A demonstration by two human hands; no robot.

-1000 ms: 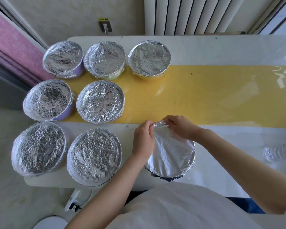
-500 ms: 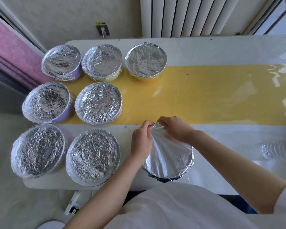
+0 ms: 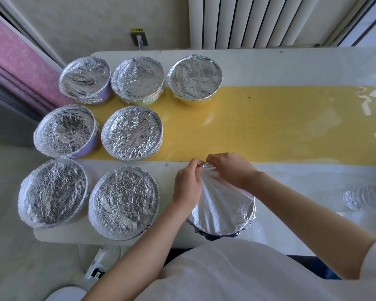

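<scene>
Seven bowls already capped in foil crowd the left end of the table (image 3: 291, 68). The nearest capped bowl (image 3: 124, 203) sits just beside your left forearm, so an elbow swinging out could dent its cover. Your left hand (image 3: 188, 185) is curled, thumb and fingertips pinching a gathered peak of the foil sheet (image 3: 221, 209). That peak rises over the far side of the dark bowl (image 3: 213, 234), which stands at the near edge of the table, right in front of you. The sheet looks thin, light and limp: it should crease wherever you press it and hold that crease, but it will likely tear if you tug the peak hard. You would do best to handle it at the margin, working small folds down over the rim rather than pulling. The foil hugs the near rim, while the far side is lifted into a tent. Your right hand (image 3: 230, 170) meets the left at the same peak, fingers curled and pinching the foil too. The bowl, so close to the edge, may slide on the glossy top. Farther right a clear plastic bottle (image 3: 365, 197) lies on its side, well apart and out of your way.
</scene>
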